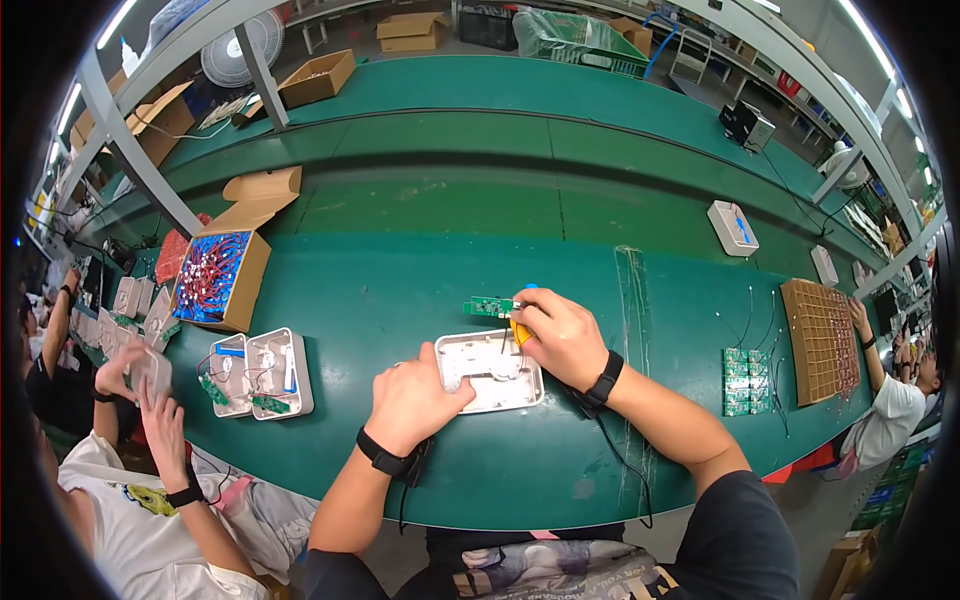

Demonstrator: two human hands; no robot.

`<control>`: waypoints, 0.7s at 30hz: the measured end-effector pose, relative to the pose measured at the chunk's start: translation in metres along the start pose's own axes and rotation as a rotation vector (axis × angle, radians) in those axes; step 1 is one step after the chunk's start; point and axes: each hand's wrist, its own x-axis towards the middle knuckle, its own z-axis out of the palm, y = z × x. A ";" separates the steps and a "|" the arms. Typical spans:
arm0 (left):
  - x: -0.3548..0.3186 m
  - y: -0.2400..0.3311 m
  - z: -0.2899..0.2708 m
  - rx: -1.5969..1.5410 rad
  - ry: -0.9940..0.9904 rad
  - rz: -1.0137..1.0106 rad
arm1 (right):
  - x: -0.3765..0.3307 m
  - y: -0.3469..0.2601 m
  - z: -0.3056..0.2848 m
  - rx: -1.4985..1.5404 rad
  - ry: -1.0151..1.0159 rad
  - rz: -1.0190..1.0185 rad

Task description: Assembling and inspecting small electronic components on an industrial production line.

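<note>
A shallow white plastic housing [448, 372] lies open side up on the green table in front of me. My left hand [412, 402] is closed on its left side, the thumb reaching over the near rim. Over the housing's far right edge, my right hand [568, 338] is closed on a yellow object [520, 332], mostly hidden by the fingers, so its kind cannot be made out. A narrow green circuit board [490, 307] juts left from those fingertips, above the far rim. Something round and white shows inside the housing.
At left stand two white housings [282, 375] with wired boards, and a carton [250, 275] of blue parts with red wires. Several green boards [747, 382] and a divided brown tray [818, 340] lie right. Co-workers' hands [150, 385] work at both sides.
</note>
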 end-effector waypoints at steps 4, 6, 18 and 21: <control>0.002 -0.010 0.009 -0.121 0.031 0.115 | 0.002 0.002 0.000 -0.005 0.063 0.066; 0.002 -0.012 0.012 -0.181 0.049 0.174 | 0.002 0.005 -0.001 -0.019 0.079 0.087; 0.016 -0.022 0.023 -0.724 0.125 0.340 | 0.003 0.003 -0.003 0.307 -0.289 -0.084; 0.016 -0.023 0.022 -0.665 0.143 0.436 | 0.001 0.001 -0.003 0.276 -0.339 -0.050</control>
